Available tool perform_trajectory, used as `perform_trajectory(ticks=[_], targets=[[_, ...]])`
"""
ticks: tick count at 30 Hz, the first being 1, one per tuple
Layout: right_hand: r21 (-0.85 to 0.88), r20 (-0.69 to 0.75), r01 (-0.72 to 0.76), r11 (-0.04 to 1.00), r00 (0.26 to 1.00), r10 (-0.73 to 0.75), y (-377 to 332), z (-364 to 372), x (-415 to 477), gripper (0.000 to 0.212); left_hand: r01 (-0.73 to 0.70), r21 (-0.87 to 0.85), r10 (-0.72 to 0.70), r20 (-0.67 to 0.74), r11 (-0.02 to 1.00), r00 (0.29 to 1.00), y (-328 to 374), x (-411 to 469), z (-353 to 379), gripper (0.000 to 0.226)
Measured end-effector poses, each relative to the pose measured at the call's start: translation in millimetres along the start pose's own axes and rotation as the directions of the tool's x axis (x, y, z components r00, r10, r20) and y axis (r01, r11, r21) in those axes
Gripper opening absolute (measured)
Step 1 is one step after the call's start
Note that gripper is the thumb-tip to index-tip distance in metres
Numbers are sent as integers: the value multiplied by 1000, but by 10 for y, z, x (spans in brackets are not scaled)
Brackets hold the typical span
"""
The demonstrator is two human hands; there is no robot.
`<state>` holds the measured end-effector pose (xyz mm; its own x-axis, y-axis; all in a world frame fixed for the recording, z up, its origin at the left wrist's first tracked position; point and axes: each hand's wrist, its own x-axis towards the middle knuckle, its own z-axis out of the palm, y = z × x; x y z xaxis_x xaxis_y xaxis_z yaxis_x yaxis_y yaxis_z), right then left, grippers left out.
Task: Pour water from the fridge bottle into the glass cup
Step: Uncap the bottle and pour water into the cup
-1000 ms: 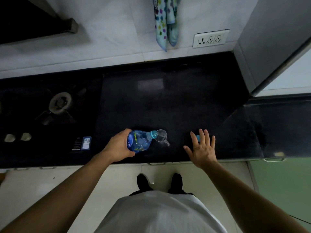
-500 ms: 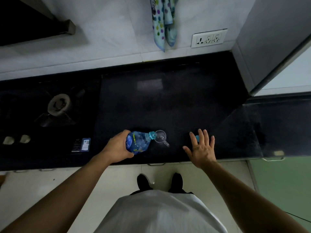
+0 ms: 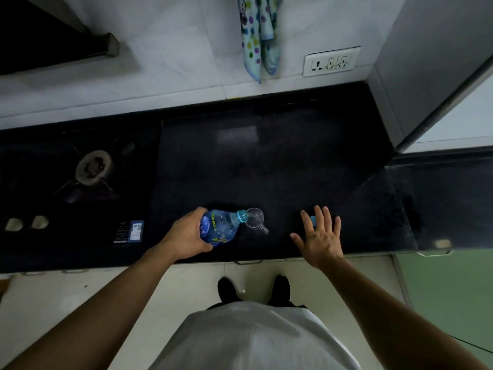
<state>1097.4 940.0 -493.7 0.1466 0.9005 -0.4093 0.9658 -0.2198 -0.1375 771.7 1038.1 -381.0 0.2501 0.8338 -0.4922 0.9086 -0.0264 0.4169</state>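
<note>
Two hands are working at the near edge of the counter point(image 3: 266, 169): the right hand point(image 3: 321, 236) is lying spread, holding nothing; the left hand point(image 3: 186, 233) is gripping the tilted water bottle point(image 3: 218, 227), its mouth hanging over the glass cup point(image 3: 254, 217). Tilting gently is looking wise, keeping the stream inside.

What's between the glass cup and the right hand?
Head view: only bare countertop between glass cup and right hand; blue cap sits at its fingers.

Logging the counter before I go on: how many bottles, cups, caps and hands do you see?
Bottles: 1, the water bottle in the left hand
Cups: 1, the glass cup
Caps: 1, the blue cap, partly behind the right hand
Hands: 2
Total: 5
</note>
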Motion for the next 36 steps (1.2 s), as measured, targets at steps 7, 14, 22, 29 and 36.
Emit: perform_trajectory(ticks=[7, 14, 22, 29, 36], targets=[[-5, 7, -4, 1000, 1000, 4, -3, -12, -3, 79, -7, 20, 7, 2, 1000, 1000, 2, 16, 12, 71], [-4, -8, -2, 1000, 1000, 2, 10, 11, 1, 83, -4, 22, 4, 9, 1000, 1000, -34, 31, 19, 71], [-19, 13, -3, 1000, 1000, 4, 1, -10, -4, 81, 0, 28, -1, 6, 1000, 1000, -33, 32, 26, 72], [-14, 9, -3, 1000, 1000, 4, -5, -17, -15, 80, -4, 33, 4, 2, 999, 1000, -27, 25, 25, 72], [-10, 13, -1, 1000, 1000, 1, -3, -27, -9, 79, -7, 32, 7, 0, 999, 1000, -10, 13, 20, 71]])
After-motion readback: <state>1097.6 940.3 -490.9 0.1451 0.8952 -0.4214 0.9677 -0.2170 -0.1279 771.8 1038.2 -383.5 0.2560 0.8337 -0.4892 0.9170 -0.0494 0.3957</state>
